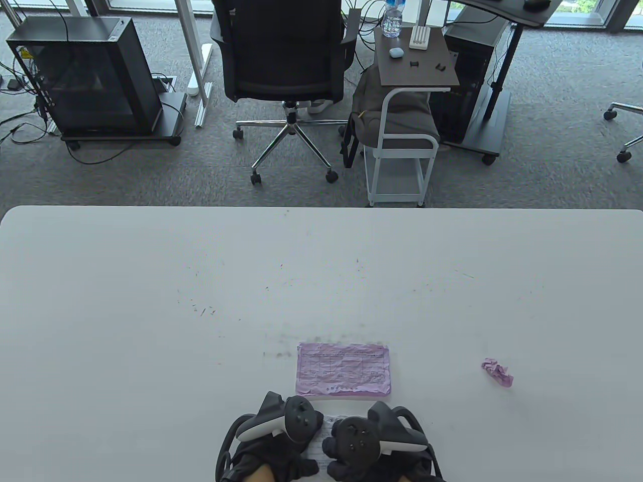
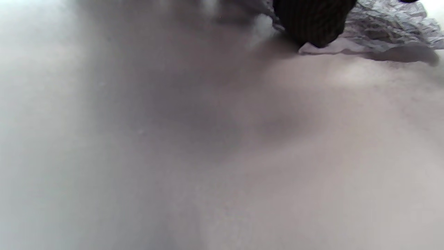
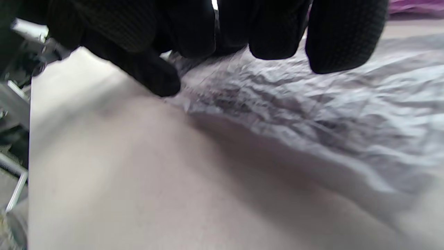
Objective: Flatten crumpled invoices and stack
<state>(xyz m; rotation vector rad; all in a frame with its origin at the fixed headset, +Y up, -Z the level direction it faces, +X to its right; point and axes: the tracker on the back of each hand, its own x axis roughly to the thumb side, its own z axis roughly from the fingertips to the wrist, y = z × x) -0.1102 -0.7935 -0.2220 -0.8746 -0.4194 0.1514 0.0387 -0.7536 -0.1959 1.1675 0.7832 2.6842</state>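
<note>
A wrinkled white invoice [image 1: 323,438] lies at the near table edge between my two hands. My left hand [image 1: 281,452] holds its left edge; in the left wrist view only one dark fingertip [image 2: 312,24] shows, on top of the white invoice [image 2: 385,24]. My right hand [image 1: 369,452] pinches the other side, its thumb [image 3: 152,76] and curled fingers [image 3: 270,31] meeting on the creased white invoice [image 3: 284,114]. Just beyond the hands a flat stack of pink invoices [image 1: 343,369] lies on the table. A crumpled pink ball [image 1: 497,372] sits apart to the right.
The white table [image 1: 150,311] stretches wide to the left, right and far side. Beyond its far edge stand an office chair [image 1: 284,55], a small white cart [image 1: 402,150] and a computer case [image 1: 85,75] on the carpet.
</note>
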